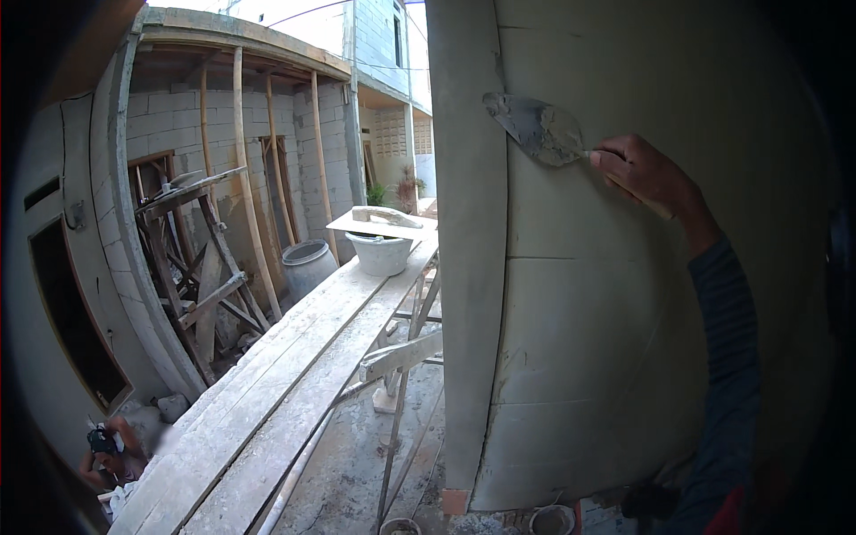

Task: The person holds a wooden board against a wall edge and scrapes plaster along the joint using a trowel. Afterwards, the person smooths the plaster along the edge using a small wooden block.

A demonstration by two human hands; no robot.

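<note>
My right hand (649, 175) is closed around the handle of a pointed trowel (535, 129). Its blade, smeared with grey mortar, lies against or just in front of the grey plastered wall (588, 330), beside the long vertical edge of a flat strip (474, 294) at the wall's corner. Thin horizontal lines mark the plaster below the blade. My right arm, in a dark sleeve, reaches up along the right side. My left hand is out of the picture.
A plank platform (294, 383) runs from the lower left. On its far end, a plastering float (385, 217) on a flat board tops a mortar-crusted bucket (379, 254). A grey drum (309, 266) stands beyond. Wooden props and a trestle (401, 357) stand nearby. Another person (111, 455) is low at left.
</note>
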